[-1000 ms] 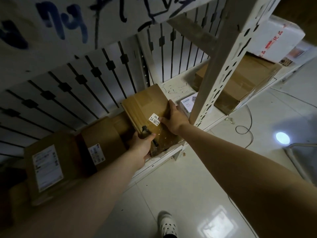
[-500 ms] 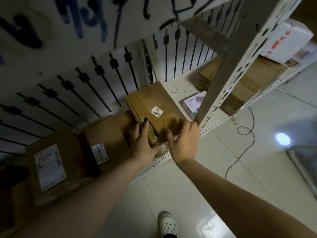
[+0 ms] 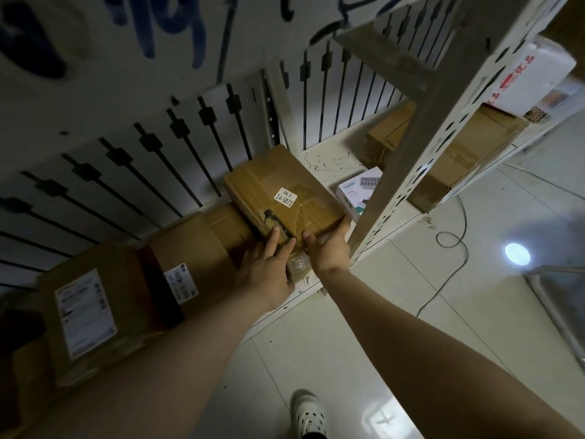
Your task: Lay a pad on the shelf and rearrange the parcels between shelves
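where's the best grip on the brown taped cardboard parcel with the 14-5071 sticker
Probably the near short edge of the brown taped cardboard parcel, a hand at each corner, coming from the aisle. That end faces outward; a larger brown carton crowds its left side and the white perforated shelf post stands close on its right.

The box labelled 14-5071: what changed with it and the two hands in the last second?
The right hand slid from the side of the box near its label back to the near right corner, which it now holds. The left hand gave up its grip on the near edge and lies with fingers flat on top. The box and the small white box beside it stayed put.
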A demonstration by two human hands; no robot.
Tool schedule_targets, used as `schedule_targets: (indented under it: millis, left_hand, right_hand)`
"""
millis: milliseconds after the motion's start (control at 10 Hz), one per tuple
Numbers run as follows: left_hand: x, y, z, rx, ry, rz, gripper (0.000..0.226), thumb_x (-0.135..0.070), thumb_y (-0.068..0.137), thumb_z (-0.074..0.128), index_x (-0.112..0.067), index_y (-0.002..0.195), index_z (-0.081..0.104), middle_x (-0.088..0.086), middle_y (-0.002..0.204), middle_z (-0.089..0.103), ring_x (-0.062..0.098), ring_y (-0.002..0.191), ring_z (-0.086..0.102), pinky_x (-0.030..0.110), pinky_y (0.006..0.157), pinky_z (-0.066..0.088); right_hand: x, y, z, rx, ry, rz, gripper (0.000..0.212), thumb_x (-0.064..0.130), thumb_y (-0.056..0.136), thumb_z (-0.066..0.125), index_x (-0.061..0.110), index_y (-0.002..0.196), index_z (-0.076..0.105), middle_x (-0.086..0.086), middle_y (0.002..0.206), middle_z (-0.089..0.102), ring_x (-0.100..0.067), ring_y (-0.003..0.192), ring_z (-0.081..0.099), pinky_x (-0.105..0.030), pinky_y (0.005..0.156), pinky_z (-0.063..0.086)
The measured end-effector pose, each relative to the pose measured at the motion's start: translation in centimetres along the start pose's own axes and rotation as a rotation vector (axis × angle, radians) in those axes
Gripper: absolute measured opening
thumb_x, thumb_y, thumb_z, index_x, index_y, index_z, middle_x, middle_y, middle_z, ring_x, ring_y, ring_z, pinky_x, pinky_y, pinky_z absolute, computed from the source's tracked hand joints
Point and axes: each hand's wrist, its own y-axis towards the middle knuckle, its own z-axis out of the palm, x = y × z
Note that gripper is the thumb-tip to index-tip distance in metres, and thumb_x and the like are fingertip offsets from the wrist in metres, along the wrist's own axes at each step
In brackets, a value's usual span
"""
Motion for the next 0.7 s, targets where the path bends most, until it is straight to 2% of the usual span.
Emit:
schedule_targets:
  millis: [100, 200, 300, 400, 500, 600, 700]
  left_hand:
    - [-0.2, 0.6, -0.9, 0.063, 0.012, -0.03, 0.085, -0.039, 0.095, 0.061, -0.038, 0.159, 0.004, -0.005, 0.165, -0.026, 0.032, 0.15, 0.018, 0.048, 0.123, 0.014]
    - [-0.1, 0.6, -1.0, 0.099, 0.011, -0.037, 0.085, -0.04, 0.095, 0.06, -0.039, 0.158, 0.003, -0.007, 0.164, -0.028, 0.034, 0.147, 0.024, 0.048, 0.119, 0.029]
    - [0.2, 0.0, -1.5, 0.102, -0.038, -0.017, 0.084, -0.037, 0.095, 0.061, -0.04, 0.158, 0.005, -0.011, 0.164, -0.025, 0.035, 0.147, 0.024, 0.048, 0.115, 0.035]
    - [0.7, -1.2, -2.5, 0.034, -0.195, -0.012, 0.079, -0.032, 0.096, 0.061, -0.037, 0.158, 0.012, -0.013, 0.166, -0.017, 0.032, 0.152, 0.015, 0.049, 0.12, 0.028]
    - [2.1, -3.6, -3.2, -0.041, -0.402, -0.043, 0.079, -0.023, 0.096, 0.063, -0.033, 0.159, 0.015, -0.014, 0.167, -0.01, 0.026, 0.154, 0.007, 0.051, 0.121, 0.026]
    - [4.1, -6.9, -3.9, -0.115, -0.538, -0.119, 0.076, -0.023, 0.095, 0.064, -0.031, 0.158, 0.021, -0.011, 0.168, -0.002, 0.024, 0.154, 0.011, 0.048, 0.12, 0.029]
    - [6.3, -10.6, -4.4, -0.235, -0.574, -0.192, 0.074, -0.027, 0.095, 0.065, -0.022, 0.157, 0.026, -0.001, 0.167, 0.009, 0.022, 0.152, 0.017, 0.039, 0.121, 0.026]
  right_hand:
    - [0.4, 0.8, 0.6, 0.035, -0.006, 0.029, 0.101, 0.028, 0.097, 0.062, 0.03, 0.157, -0.02, -0.018, 0.146, 0.046, -0.036, 0.127, 0.053, -0.054, 0.108, 0.044]
    - [0.1, 0.7, 0.8, 0.027, 0.015, 0.04, 0.101, 0.026, 0.098, 0.061, 0.033, 0.157, -0.021, -0.019, 0.144, 0.046, -0.037, 0.127, 0.053, -0.055, 0.109, 0.042]
    - [-0.1, 0.8, 0.5, 0.003, -0.001, 0.043, 0.105, 0.03, 0.095, 0.066, 0.034, 0.157, -0.018, -0.018, 0.14, 0.051, -0.038, 0.118, 0.06, -0.055, 0.101, 0.05]
    - [0.4, 0.3, -0.1, -0.027, 0.002, 0.038, 0.104, 0.033, 0.09, 0.072, 0.03, 0.159, -0.006, -0.016, 0.142, 0.051, -0.038, 0.119, 0.059, -0.056, 0.098, 0.052]
    - [0.7, -1.3, -0.3, -0.087, 0.029, 0.036, 0.093, 0.032, 0.09, 0.071, 0.021, 0.158, 0.008, -0.015, 0.143, 0.052, -0.038, 0.124, 0.057, -0.053, 0.102, 0.05]
    - [1.1, -3.4, 0.2, -0.071, 0.006, 0.066, 0.085, 0.035, 0.092, 0.067, 0.019, 0.156, 0.014, -0.015, 0.147, 0.048, -0.037, 0.126, 0.055, -0.051, 0.102, 0.051]
    - [2.1, -5.8, 1.1, 0.053, -0.006, 0.09, 0.068, 0.037, 0.093, 0.065, 0.02, 0.148, 0.028, -0.015, 0.141, 0.051, -0.035, 0.117, 0.06, -0.051, 0.095, 0.055]
